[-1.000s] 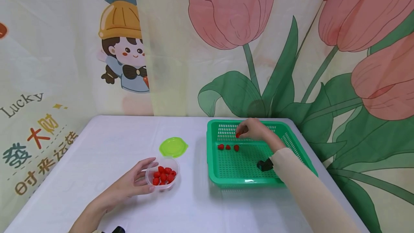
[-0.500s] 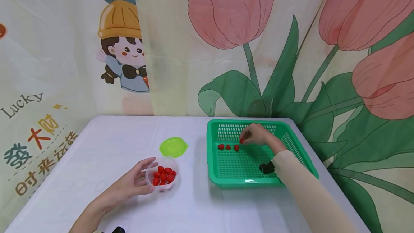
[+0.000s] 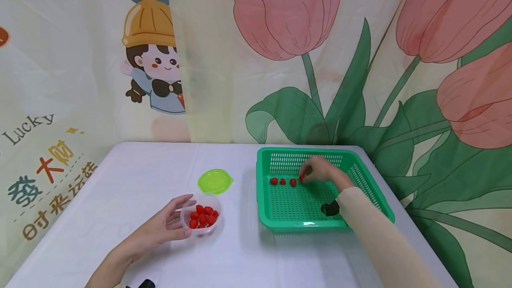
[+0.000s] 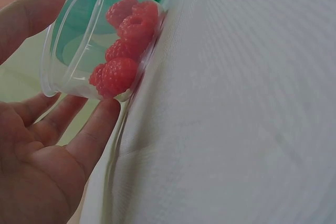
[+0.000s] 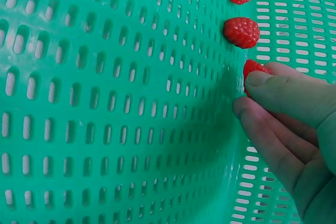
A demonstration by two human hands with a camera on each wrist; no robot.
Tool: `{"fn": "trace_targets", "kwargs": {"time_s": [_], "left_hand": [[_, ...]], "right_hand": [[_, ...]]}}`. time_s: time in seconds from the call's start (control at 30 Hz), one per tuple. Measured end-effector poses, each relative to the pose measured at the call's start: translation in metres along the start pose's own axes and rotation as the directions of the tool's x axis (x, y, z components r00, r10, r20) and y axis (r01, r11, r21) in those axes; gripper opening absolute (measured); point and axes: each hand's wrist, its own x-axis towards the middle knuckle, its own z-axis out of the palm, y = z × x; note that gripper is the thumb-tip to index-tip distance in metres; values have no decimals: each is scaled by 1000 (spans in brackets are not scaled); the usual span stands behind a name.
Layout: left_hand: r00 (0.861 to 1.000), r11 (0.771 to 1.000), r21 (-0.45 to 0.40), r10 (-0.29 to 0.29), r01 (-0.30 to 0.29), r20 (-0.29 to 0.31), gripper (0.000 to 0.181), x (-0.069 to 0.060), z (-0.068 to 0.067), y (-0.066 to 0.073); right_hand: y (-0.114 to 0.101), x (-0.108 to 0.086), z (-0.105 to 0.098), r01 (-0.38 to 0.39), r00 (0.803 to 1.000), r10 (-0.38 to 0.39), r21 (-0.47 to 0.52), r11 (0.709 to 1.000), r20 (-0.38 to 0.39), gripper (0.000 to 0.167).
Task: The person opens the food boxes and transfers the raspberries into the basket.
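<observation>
My left hand holds a small clear plastic cup on the table, thumb on one side and fingers on the other. Several red raspberries lie in the bottom of the cup. Inside the green plastic basket, my right hand pinches a raspberry between thumb and fingers, low by the back wall. Three more raspberries sit in a row on the basket floor to its left, the nearest raspberry slightly apart from the one in my fingers.
A bright green lid lies flat behind the cup. The white-covered table ends at the back against a printed cloth with tulips. The basket's raised walls surround my right hand.
My right hand has moved slightly right and down with its raspberry, toward the basket floor beside the row. The left hand and cup have stayed put.
</observation>
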Motion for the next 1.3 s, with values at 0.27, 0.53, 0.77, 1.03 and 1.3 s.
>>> {"fn": "trace_targets", "kwargs": {"time_s": [0.27,0.53,0.77,1.03,1.3], "left_hand": [[1000,1000,19,-2,2,-4,90,-1,0,0],[1000,1000,22,-2,2,-2,89,0,0,0],[1000,999,34,0,1,-9,90,-1,0,0],[1000,1000,11,3,-3,1,90,-1,0,0],[1000,1000,5,2,-2,3,90,0,0,0]], "right_hand": [[0,2,2,-38,998,37,8,999,51,15],[-1,1,2,-57,996,56,13,998,64,15],[-11,-4,-9,-19,998,20,-14,1000,64,16],[-43,-11,-29,65,997,-64,22,998,-33,22],[-93,-15,-36,183,977,-176,51,982,-117,21]]}}
